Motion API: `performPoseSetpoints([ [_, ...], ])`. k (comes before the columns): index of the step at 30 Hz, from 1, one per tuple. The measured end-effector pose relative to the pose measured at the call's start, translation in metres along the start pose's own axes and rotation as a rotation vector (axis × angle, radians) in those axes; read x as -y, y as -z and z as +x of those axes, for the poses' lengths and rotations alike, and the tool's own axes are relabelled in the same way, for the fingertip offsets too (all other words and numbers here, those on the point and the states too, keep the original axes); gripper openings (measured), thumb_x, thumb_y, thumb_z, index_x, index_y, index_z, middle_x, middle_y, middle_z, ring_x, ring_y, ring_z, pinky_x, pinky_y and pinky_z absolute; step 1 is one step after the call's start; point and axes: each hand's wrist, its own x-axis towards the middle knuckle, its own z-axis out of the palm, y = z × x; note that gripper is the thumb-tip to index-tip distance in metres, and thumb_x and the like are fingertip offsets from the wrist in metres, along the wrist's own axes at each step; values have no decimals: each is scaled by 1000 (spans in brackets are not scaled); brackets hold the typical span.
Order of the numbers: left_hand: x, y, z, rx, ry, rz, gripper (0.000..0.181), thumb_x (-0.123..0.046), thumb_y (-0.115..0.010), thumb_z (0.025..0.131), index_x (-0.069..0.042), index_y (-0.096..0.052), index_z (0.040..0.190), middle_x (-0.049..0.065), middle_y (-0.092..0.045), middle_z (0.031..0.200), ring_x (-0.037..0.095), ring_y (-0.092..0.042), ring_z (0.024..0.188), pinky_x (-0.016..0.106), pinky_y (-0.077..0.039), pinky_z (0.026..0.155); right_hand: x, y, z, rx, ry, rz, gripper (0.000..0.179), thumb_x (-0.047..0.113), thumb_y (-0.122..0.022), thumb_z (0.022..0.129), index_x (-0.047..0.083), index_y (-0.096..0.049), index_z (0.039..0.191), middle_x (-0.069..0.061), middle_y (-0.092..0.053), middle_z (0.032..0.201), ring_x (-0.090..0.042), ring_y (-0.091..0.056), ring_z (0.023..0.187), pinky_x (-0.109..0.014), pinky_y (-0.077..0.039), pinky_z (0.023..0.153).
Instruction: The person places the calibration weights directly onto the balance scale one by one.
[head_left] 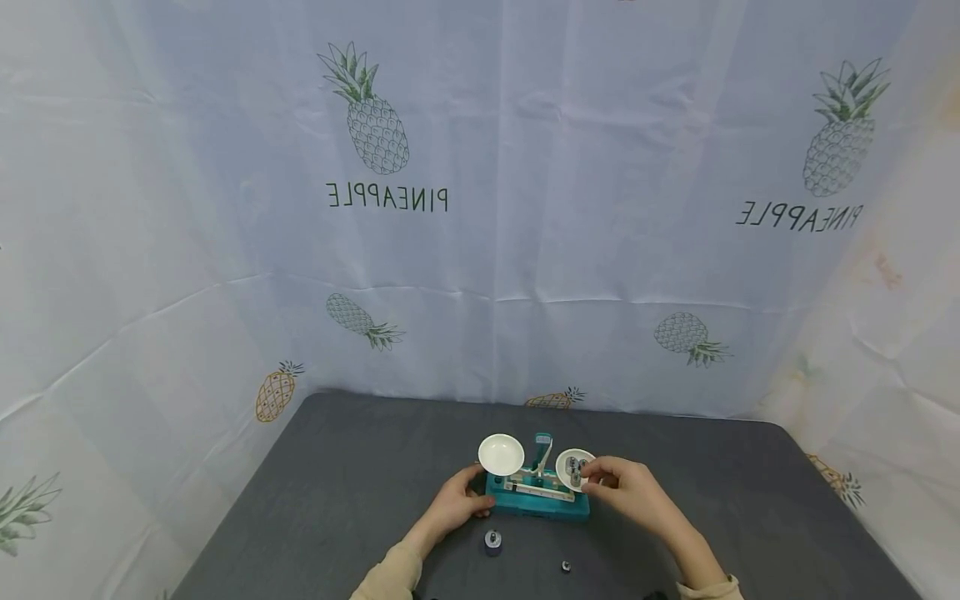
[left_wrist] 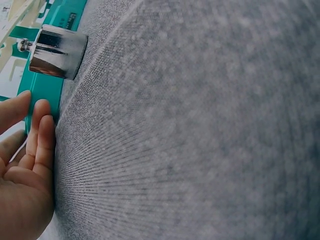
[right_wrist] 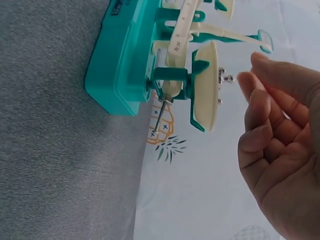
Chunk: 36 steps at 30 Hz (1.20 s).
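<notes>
A green balance scale [head_left: 543, 504] stands on the table. My left hand [head_left: 453, 500] grips the left end of its base, near the white left pan [head_left: 501, 455]. In the left wrist view, the fingers of that hand [left_wrist: 30, 170] lie against the green base [left_wrist: 47, 92]. My right hand [head_left: 622, 483] is at the right pan [head_left: 562, 477], where several metal weights [head_left: 574, 479] stand. In the right wrist view, its loosely curled fingers [right_wrist: 257, 107] are just apart from the knobbed weights [right_wrist: 227, 78], with nothing visible between the fingertips.
A large metal weight [head_left: 492, 543] stands on the grey table [head_left: 360, 475], in front of the scale. To its right lies a tiny weight [head_left: 566, 567]. A pineapple-printed curtain [head_left: 510, 350] hangs behind and along the sides of the table.
</notes>
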Motion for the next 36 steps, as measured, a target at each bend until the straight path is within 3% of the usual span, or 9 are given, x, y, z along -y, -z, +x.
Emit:
performPoseSetpoints([
  [5, 1, 0, 0, 5, 0, 10, 61, -11, -66, 74, 5, -39, 126, 11, -60, 71, 12, -57, 55, 26, -47, 51, 0, -5, -10, 61, 69, 76, 26, 30, -61, 79, 11, -63, 96, 2, -61, 81, 3, -50, 63, -19, -43, 52],
  [11, 0, 1, -1, 7, -7, 4, 60, -11, -66, 74, 5, -39, 126, 12, -59, 76, 12, -57, 56, 25, -47, 51, -4, -20, -19, 132, 80, 145, 27, 30, -61, 79, 9, -63, 95, 2, -62, 80, 3, -53, 65, -20, -45, 53],
  [13, -9, 2, -5, 0, -6, 5, 58, -9, -65, 74, 6, -40, 125, 14, -59, 77, 16, -58, 57, 28, -48, 52, -6, -27, -20, 161, 88, 152, 25, 29, -62, 79, 9, -63, 94, 3, -62, 78, 3, -53, 64, -20, -45, 52],
  [18, -8, 1, -5, -3, 1, 0, 59, -9, -65, 74, 6, -40, 125, 15, -59, 75, 18, -59, 57, 29, -48, 52, -13, -40, -23, 231, 81, 180, 24, 24, -63, 78, 6, -63, 93, 4, -62, 77, 4, -51, 63, -19, -43, 51],
  [20, -1, 0, -2, -1, 2, 3, 60, -11, -66, 74, 5, -39, 126, 13, -60, 74, 14, -58, 57, 26, -47, 52, -15, -43, -25, 255, 69, 197, 23, 23, -63, 78, 5, -63, 93, 4, -62, 77, 4, -51, 63, -19, -43, 52],
  [28, -12, -1, -7, -10, 1, 15, 56, -5, -63, 75, 8, -39, 124, 18, -59, 76, 23, -59, 59, 32, -48, 53, -23, -53, -27, 303, 69, 229, 19, 22, -65, 76, 8, -64, 88, 3, -62, 72, 5, -51, 59, -18, -42, 50],
  [36, -1, 0, 0, 0, 22, 13, 60, -13, -66, 74, 2, -41, 126, 10, -60, 72, 10, -57, 56, 25, -47, 52, -29, -61, -27, 371, 8, 267, 21, 22, -67, 74, 7, -63, 89, 4, -61, 69, 3, -51, 58, -18, -42, 50],
])
